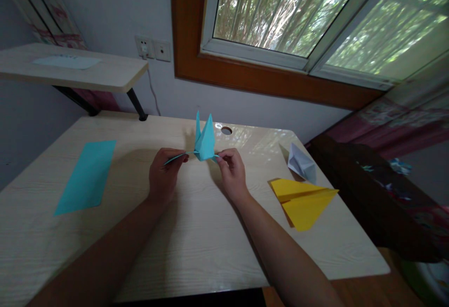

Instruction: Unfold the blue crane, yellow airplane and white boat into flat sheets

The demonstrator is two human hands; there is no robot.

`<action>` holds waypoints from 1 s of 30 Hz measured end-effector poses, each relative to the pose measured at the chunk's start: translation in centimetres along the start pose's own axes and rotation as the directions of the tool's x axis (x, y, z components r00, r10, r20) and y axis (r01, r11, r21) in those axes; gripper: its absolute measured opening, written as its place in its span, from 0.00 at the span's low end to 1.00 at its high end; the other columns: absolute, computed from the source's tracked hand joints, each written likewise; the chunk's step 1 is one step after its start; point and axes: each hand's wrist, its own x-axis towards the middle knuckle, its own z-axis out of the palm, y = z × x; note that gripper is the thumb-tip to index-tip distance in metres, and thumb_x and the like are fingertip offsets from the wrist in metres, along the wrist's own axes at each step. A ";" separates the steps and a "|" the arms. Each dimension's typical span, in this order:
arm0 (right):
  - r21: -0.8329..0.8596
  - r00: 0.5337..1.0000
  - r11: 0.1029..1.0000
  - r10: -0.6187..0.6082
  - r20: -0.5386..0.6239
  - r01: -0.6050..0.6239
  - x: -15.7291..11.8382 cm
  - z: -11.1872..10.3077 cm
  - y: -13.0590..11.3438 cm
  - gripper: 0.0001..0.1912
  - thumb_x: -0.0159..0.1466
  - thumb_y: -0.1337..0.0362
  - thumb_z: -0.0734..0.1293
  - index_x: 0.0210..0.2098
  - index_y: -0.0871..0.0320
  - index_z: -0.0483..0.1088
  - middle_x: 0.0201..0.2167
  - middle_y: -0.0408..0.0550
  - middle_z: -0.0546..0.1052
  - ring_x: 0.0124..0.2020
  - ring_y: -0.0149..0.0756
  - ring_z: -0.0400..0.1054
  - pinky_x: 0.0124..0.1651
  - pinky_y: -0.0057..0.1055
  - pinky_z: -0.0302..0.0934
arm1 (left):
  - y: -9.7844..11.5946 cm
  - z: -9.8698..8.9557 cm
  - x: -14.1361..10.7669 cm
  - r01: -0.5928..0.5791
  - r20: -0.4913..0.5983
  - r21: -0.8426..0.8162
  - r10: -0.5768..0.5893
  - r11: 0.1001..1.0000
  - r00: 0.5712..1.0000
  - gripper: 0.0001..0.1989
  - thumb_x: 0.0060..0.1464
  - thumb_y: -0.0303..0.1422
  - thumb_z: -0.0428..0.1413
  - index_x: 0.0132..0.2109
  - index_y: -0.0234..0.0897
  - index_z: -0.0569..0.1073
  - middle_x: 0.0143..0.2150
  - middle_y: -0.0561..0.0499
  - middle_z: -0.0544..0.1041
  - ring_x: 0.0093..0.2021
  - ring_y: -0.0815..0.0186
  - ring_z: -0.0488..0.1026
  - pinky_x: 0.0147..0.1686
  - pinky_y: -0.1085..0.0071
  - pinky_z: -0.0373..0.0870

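A folded turquoise paper crane point(206, 142) is held up between my two hands above the desk, its two pointed ends upward. My left hand point(165, 171) pinches the flat wing on the left side. On the opposite side, my right hand point(231, 169) grips the other wing between thumb and fingers; most of that wing is hidden by the fingers. To the left lies a flat turquoise sheet of paper point(87, 176). At the right rest a yellow paper plane point(303, 202) and a white folded paper boat point(301, 163).
The pale wooden desk point(210, 260) has a round cable hole point(226, 130) near its back edge. A raised shelf point(115, 75) at the back left bears a white sheet point(68, 61). Behind are wall sockets point(152, 49) and a window point(280, 12); dark furniture point(372, 195) stands right.
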 end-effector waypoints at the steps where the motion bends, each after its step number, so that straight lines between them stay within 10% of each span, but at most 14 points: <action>1: -0.061 0.998 0.996 -0.058 0.004 0.058 0.0 -0.1 -0.2 0.02 0.68 0.66 0.65 0.39 0.54 0.70 0.37 0.46 0.72 0.41 0.37 0.68 0.44 0.36 0.64 | -0.1 0.0 0.1 0.033 -0.010 -0.033 -0.034 0.999 0.999 0.05 0.59 0.35 0.62 0.41 0.39 0.78 0.37 0.51 0.77 0.38 0.65 0.77 0.41 0.67 0.74; 6: -0.227 0.962 0.935 -0.266 0.065 0.273 0.2 -0.7 -1.1 0.07 0.69 0.70 0.63 0.42 0.53 0.70 0.38 0.48 0.74 0.43 0.40 0.69 0.46 0.40 0.65 | -1.4 0.3 0.4 0.198 -0.032 -0.272 -0.215 0.942 0.976 0.06 0.56 0.35 0.64 0.40 0.38 0.78 0.36 0.52 0.79 0.37 0.67 0.77 0.44 0.67 0.75; 13: -0.276 0.960 0.921 -0.280 0.017 0.273 0.7 -1.1 -0.9 0.07 0.69 0.71 0.62 0.41 0.53 0.69 0.38 0.49 0.74 0.44 0.40 0.71 0.47 0.42 0.67 | -1.4 0.9 0.4 0.381 0.168 -0.493 -0.344 0.782 0.924 0.10 0.56 0.38 0.64 0.42 0.38 0.80 0.43 0.48 0.81 0.46 0.64 0.78 0.55 0.63 0.72; 21: -0.203 0.961 0.940 -0.262 0.083 0.274 0.8 -1.0 -0.3 0.10 0.68 0.73 0.62 0.35 0.52 0.70 0.40 0.48 0.76 0.47 0.39 0.71 0.53 0.45 0.68 | -1.3 0.5 0.7 0.561 0.307 -0.409 -0.470 0.720 0.828 0.11 0.55 0.41 0.62 0.34 0.36 0.78 0.44 0.47 0.80 0.42 0.64 0.76 0.39 0.72 0.72; 30: -0.199 0.979 0.959 -0.192 0.070 0.202 0.8 -1.4 0.1 0.11 0.65 0.74 0.63 0.32 0.53 0.72 0.40 0.48 0.74 0.46 0.39 0.70 0.49 0.41 0.67 | -3.2 0.8 -0.3 0.243 0.423 -0.019 -0.213 0.970 0.881 0.28 0.49 0.32 0.66 0.58 0.45 0.70 0.49 0.48 0.78 0.45 0.61 0.77 0.46 0.64 0.74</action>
